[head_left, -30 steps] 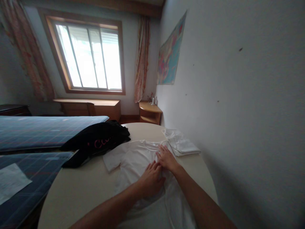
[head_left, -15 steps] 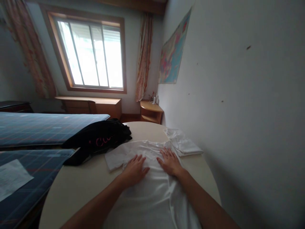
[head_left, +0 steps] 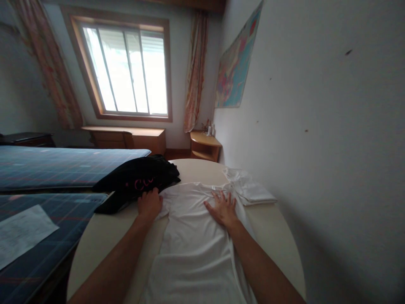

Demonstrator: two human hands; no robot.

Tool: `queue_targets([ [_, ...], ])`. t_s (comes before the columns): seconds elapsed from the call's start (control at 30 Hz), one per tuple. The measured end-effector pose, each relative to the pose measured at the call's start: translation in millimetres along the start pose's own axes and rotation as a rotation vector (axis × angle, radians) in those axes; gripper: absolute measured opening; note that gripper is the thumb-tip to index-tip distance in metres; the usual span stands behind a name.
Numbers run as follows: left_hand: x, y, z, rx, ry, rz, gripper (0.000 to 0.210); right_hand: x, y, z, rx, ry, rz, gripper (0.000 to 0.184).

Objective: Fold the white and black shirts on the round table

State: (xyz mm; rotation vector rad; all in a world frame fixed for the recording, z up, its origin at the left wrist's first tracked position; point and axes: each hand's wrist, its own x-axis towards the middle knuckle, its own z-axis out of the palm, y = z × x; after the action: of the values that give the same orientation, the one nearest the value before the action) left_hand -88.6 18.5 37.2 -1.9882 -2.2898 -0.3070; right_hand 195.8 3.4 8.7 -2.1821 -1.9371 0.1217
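A white T-shirt (head_left: 198,240) lies spread on a round cream table (head_left: 95,249), its collar toward the far side and wrinkles running across its body. My left hand (head_left: 149,204) is at the sleeve on the left, fingers curled over the fabric and closed on it. Part of that sleeve is hidden under the hand. On the upper chest, just below the collar, my right hand (head_left: 224,208) rests flat with its fingers spread.
Black cloth with pink lettering (head_left: 139,173) is heaped at the table's left edge. Folded white clothing (head_left: 253,190) sits at the right, near the wall. Beds with blue plaid mattresses (head_left: 63,166) stand to the left, a paper sheet (head_left: 25,232) on the nearer one.
My left hand has moved left from the shirt's chest to its sleeve and closed there. My right hand stays spread on the chest. The view has shifted slightly.
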Motion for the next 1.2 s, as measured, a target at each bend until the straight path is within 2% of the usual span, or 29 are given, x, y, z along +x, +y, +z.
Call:
queue_targets([
  [0.17,2.2,2.1,-4.8,-0.07,0.048,0.019,0.026,-2.7,3.5,0.8,0.032,0.154,-0.173,0.061],
  [0.23,2.6,5.0,-8.5,-0.123,0.146,0.013,0.023,-4.0,3.6,1.0,0.047,0.177,-0.219,0.055],
  [0.33,3.9,9.4,-11.4,-0.265,0.299,0.081,0.016,-6.6,1.9,-1.5,0.059,0.194,-0.248,0.05],
  [0.4,5.1,12.2,-11.3,-0.442,0.312,0.14,0.018,-9.9,-1.6,-5.1,0.071,0.217,-0.304,0.047],
  [0.47,5.8,15.7,-10.6,-0.634,0.286,0.174,0.021,-14.4,-7.3,-8.6,0.101,0.214,-0.404,0.043],
  [0.57,3.6,23.7,-11.3,-0.84,0.242,0.213,0.023,-21.4,-17.0,-10.4,0.154,0.144,-0.537,0.039],
  [0.63,-0.7,29.7,-12.9,-0.916,0.196,0.27,0.022,-24.2,-21.7,-9.5,0.171,0.098,-0.577,0.038],
  [0.7,-6.8,33.6,-14.2,-0.933,0.122,0.385,0.028,-25.1,-23.6,-8.2,0.176,0.082,-0.582,0.037],
  [0.83,-18.6,29.5,-14.8,-0.786,-0.068,0.627,0.069,-24.2,-21.6,-7.4,0.182,0.092,-0.55,0.037],
  [0.93,-22.6,20.9,-15.2,-0.61,-0.121,0.601,0.082,-24.1,-20.8,-7.9,0.196,0.108,-0.558,0.036],
  [1.07,-23.3,13.3,-18.5,-0.415,-0.204,0.56,0.069,-26.5,-24.1,-10.9,0.219,0.142,-0.612,0.034],
  [1.2,-23.2,9.2,-20.2,-0.416,-0.219,0.624,0.046,-30.3,-32.1,-14.2,0.186,0.164,-0.749,0.037],
])
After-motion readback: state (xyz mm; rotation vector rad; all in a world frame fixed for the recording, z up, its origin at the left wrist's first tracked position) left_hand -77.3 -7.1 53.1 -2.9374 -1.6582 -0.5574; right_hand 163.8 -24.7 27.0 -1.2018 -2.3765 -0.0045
